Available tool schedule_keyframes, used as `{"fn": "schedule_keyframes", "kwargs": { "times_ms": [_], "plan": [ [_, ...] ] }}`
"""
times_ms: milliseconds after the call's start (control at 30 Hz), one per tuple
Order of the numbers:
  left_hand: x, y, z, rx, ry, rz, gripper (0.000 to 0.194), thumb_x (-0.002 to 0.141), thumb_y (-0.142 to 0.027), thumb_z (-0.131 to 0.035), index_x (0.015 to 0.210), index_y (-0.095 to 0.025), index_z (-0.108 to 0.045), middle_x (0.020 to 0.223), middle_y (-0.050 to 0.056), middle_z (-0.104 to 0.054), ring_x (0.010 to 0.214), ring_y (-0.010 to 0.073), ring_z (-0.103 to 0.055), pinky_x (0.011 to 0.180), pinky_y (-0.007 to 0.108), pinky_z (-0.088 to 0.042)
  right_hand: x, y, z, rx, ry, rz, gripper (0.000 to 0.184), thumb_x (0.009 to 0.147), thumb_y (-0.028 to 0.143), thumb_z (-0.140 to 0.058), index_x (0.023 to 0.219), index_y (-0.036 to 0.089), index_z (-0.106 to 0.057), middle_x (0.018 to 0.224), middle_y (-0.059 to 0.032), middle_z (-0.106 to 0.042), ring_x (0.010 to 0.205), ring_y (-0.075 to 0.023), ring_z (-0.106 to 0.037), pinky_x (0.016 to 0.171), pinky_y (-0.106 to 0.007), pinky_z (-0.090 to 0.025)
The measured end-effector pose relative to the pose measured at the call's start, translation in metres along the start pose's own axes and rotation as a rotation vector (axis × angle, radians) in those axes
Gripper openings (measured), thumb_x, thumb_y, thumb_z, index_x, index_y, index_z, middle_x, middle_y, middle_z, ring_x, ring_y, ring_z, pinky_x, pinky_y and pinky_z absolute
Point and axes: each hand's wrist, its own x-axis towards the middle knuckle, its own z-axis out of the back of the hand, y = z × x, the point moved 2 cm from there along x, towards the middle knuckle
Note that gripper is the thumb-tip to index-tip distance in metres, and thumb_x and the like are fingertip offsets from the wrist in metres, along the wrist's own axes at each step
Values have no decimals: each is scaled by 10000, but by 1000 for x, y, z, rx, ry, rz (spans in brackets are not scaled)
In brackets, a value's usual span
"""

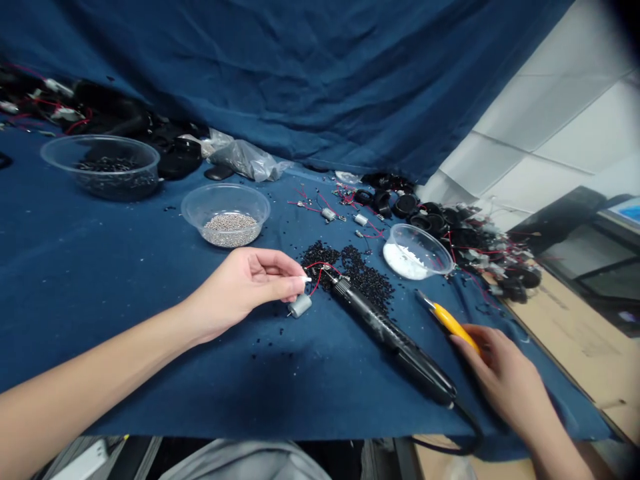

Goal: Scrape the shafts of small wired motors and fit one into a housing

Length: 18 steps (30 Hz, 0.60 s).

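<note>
A person's left hand (pixel 245 287) closes to a narrow pinch on a small silver part (pixel 306 279) trailing red wire (pixel 315 280), just above a silver motor (pixel 301 306). Blue cloth (pixel 100 300) stretches well to the hand's left. The right hand (pixel 505 380) wraps a yellow-handled craft knife (pixel 453 327) close to the cloth's right edge, where a wooden tabletop (pixel 575 333) begins. A black soldering iron (pixel 390 340) lies between the hands, its tip by a spill of black granules (pixel 347 270), its cord (pixel 465 443) dropping over the near edge. A plastic bowl of white granules (pixel 420 230) and one of silver beads (pixel 225 188) stand beyond; black rubber parts (pixel 450 227) crowd the far right
</note>
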Motion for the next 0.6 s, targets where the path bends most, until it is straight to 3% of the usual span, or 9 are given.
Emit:
{"fn": "schedule_keyframes", "kwargs": {
  "times_ms": [100,200,267,433,600],
  "plan": [
    [-1,0,-1,-11,23,12,56,741,-147,-791,747,-134,-737,651,-15,-704,597,49,-619,602,106,-502,-8,23,10,215,-32,-56,490,836,641,-551,1073,218,-619,902,-67,-706,771,-254,-678,669,-356,-541],
    [-2,0,-2,-20,34,12,68,736,-159,-791,750,-124,-733,662,-6,-698,602,58,-608,605,120,-497,-24,63,21,284,-116,-4,467,835,602,-601,1117,229,-627,913,-48,-713,736,-221,-690,664,-311,-550],
    [-2,1,-4,-32,41,16,69,741,-160,-786,751,-119,-732,656,-4,-688,596,57,-591,596,121,-484,-34,96,26,254,-194,123,387,843,532,-645,1094,237,-643,959,-48,-715,727,-203,-691,630,-276,-550],
    [-3,1,-8,-156,95,103,84,769,-176,-770,753,-112,-718,640,-4,-657,591,55,-558,591,121,-462,-38,167,23,215,-77,576,275,907,326,-632,1156,219,-585,979,-49,-686,741,-161,-666,704,-239,-541],
    [-6,4,-9,-248,134,219,132,766,-215,-785,752,-107,-709,675,6,-646,599,59,-544,591,125,-461,-27,192,11,283,-14,699,263,898,223,-638,1149,190,-566,928,-34,-666,718,-131,-629,679,-213,-511]
  ]
}}
